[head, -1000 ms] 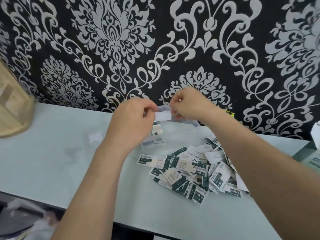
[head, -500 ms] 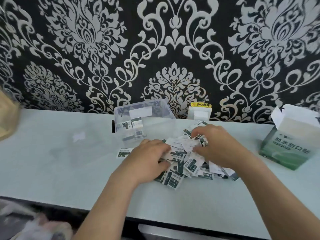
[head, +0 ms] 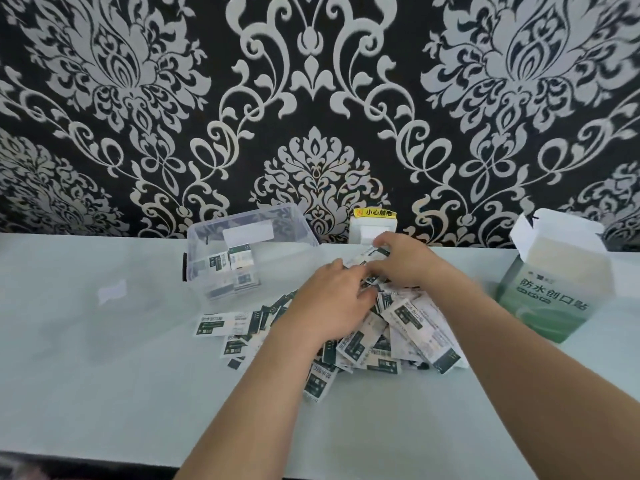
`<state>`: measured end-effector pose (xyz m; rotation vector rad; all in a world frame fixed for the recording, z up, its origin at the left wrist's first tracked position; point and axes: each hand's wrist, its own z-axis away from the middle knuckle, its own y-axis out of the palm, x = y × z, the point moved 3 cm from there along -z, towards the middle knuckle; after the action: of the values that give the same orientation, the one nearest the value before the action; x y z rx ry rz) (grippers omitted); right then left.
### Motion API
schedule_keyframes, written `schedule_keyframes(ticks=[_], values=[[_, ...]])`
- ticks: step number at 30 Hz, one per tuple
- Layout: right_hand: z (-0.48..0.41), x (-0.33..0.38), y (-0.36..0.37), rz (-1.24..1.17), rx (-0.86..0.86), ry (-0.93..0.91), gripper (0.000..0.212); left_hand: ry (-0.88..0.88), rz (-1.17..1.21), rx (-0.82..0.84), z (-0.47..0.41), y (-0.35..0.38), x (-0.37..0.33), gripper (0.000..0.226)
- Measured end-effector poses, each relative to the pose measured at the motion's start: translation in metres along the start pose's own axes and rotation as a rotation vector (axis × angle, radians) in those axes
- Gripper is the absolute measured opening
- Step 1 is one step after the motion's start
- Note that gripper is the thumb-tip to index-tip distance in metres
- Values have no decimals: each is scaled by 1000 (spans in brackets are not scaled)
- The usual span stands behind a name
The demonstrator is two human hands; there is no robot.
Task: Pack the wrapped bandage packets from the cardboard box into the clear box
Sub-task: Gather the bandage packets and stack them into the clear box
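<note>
1. Bandage packets are lying in a loose heap on the table, just beside the clear box, toward the cardboard box.
2. A few more packets are sitting inside the clear box, against its near wall.
3. Compared with half a second ago, I am seeing the right hand no longer pressing flat on the heap. It is now sitting at the heap's far edge, level with the clear box.
4. The left hand is also reaching further in than before, with its fingertips now meeting the right hand's.
5. A full second ago both hands were holding one packet above the clear box. Now neither hand is over it.
6. The right hand is arching knuckles-up with its fingers curling down, and it is pinching a single packet that is sticking out toward the clear box.
7. The left hand is lying palm-down across the heap, fingers fairly straight and thumb spreading sideways. Its fingertips are touching that packet's end, and I cannot tell whether they are gripping it.
8. Both forearms are stretching bare across the table from the near edge.
9. The cardboard box is standing open-topped, well apart from the clear box, beyond the heap.
</note>
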<state>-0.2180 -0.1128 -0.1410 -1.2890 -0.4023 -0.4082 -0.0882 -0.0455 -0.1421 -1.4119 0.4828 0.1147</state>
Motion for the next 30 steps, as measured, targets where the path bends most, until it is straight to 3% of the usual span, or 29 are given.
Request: schedule_keyframes(ticks=[8, 12, 19, 24, 30], values=[[21, -11, -3, -92, -72, -115, 44, -68, -128, -59, -30, -2, -12, 36], [40, -32, -16, -43, -142, -34, 45, -62, -156, -91, -34, -2, -22, 37], [37, -41, -3, -107, -73, -13, 60, -104, -53, -125, -34, -2, -36, 46], [31, -47, 0, -103, -74, 21, 63, -136, 38, -148, -34, -4, -27, 16], [34, -47, -9, -123, -65, -27, 52, -37, 377, -315, -23, -24, -23, 5]])
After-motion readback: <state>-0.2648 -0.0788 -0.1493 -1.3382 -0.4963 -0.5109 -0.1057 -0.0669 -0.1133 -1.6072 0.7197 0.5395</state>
